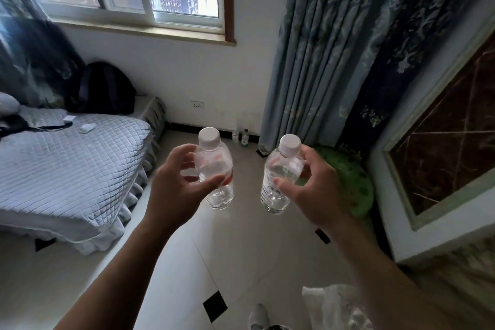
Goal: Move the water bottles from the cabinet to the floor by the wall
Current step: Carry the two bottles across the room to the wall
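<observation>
Two bottles were in the air at once. The left hand (174, 187) was wrapped round the left bottle (214, 166), thumb across the front, fingers curled behind, a firm closed hold at mid-body. The right hand (313, 195) did the same with the right bottle (280, 177), thumb pressed on the near side and fingers round the far side. Both bottles stood roughly upright with white caps on and clear water inside. They were near each other but not touching.

They hung above the tiled floor (241, 249), between the bed (67, 158) and the green ball (353, 187), well apart from the wall (214, 75).

Look at the foot of that wall, just beside the curtain (321, 61). Two small floor bottles (244, 138) stood there, side by side. So by my reading part of the job was done, with that pair delivered and this pair halfway across the room.

What was left, as I judged it, was to cross to the wall, crouch, and stand these two beside the others. Whether more waited in the cabinet I could not tell, for no open shelf showed in view. The risk lay in the set-down: with both hands full, either bottle could knock over the standing pair.
</observation>
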